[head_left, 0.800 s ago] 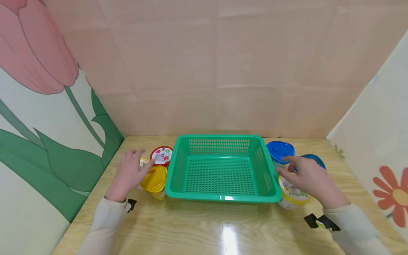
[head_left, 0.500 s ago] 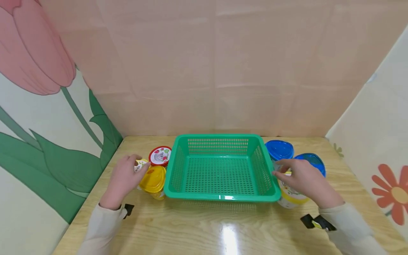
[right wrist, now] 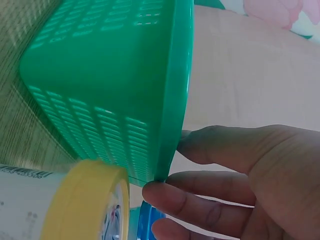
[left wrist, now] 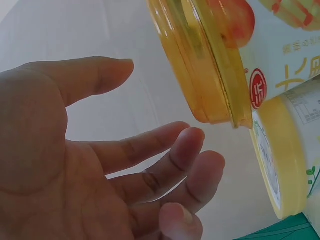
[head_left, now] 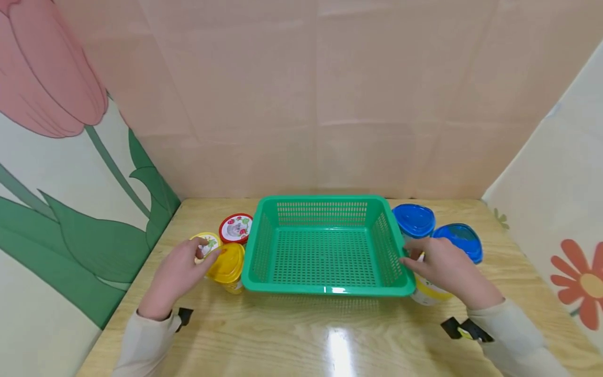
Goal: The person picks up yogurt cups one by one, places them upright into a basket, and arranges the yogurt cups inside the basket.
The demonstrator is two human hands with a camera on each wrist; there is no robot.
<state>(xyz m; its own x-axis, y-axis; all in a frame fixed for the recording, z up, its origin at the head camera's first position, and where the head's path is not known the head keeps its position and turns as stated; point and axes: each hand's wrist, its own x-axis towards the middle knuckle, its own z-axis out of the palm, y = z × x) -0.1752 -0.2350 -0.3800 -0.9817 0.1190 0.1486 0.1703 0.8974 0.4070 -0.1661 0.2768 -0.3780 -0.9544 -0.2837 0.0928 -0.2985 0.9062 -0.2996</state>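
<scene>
A green plastic basket (head_left: 325, 289) stands on the table, with round lidded tubs on both sides. My right hand (head_left: 443, 264) pinches its right rim, the thumb over the inner side and the fingers outside. In the right wrist view the thumb tip is partly hidden behind the basket rim (right wrist: 175, 105). My left hand (head_left: 176, 275) hovers at the left tubs with fingers loosely bent and nothing in them. Nearest to it are the orange-yellow-lidded tub (head_left: 227, 264) and the yellow-rimmed tub (head_left: 209, 242). In the left wrist view the fingertips are apart from the orange-yellow lid (left wrist: 200, 75).
A red-rimmed tub (head_left: 235, 228) stands behind the left tubs. Right of the basket are two blue-lidded tubs, one farther back (head_left: 414, 220) and one to the right (head_left: 461, 241). A yellow-lidded tub (head_left: 426, 294) is partly under my right hand. A beige curtain (head_left: 315, 104) closes the back.
My right hand has moved left from over the tubs onto the basket's right rim. My left hand has drawn slightly left and down, uncovering the yellow-rimmed tub's lid.
</scene>
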